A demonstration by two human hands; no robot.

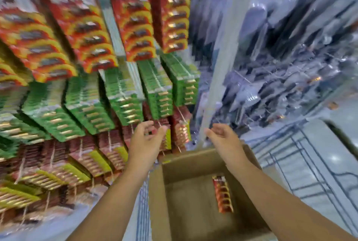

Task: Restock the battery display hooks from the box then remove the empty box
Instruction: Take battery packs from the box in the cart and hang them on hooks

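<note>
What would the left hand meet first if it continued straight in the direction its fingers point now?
Probably the red battery packs with a yellow-green edge hanging on the lowest hooks: the left hand reaches up towards them, fingertips already close. Blur hides the exact depth.

The box [195,173] at lower centre is matt brown cardboard. The battery packs [93,43] at upper left look like glossy printed card. The floor [341,155] at right is shiny.

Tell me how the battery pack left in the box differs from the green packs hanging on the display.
The battery pack is red and orange; the green packs are green. It lies alone on the floor of the cardboard box, while the green ones hang in thick rows on hooks. Both look like carded packs, though the picture is blurred.
</note>
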